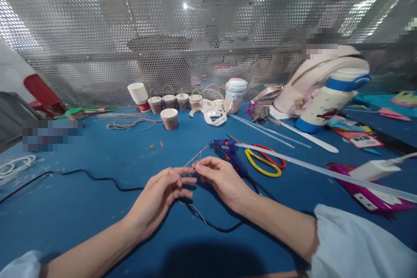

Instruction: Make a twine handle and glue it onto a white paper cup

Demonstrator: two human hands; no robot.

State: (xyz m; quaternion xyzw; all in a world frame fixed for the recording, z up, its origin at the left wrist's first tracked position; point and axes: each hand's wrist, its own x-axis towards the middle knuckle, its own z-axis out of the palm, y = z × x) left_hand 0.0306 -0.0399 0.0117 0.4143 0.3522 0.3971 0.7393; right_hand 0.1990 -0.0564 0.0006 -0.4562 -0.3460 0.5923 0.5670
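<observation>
A thin greyish-brown string (196,155) runs between my hands above the blue table. My left hand (158,195) has its thumb curled against the index finger where the string enters, while its other fingers stretch out loosely. With thumb and fingertips, my right hand (224,180) pinches the string; its end sticks up past the fingers. Just behind my right hand lies a blue glue gun (230,150), with a long clear glue stick (293,158) out of its back. Scissors (265,160) with red and yellow handles rest beside the gun.
Several string-wrapped cups (169,119) and a white cup stack (137,91) stand at the back. A black cord (97,178) crosses the table. To the right are a bottle (325,104), a backpack (289,91) and a magenta power strip (368,195). Grey yarn (127,124) lies back left.
</observation>
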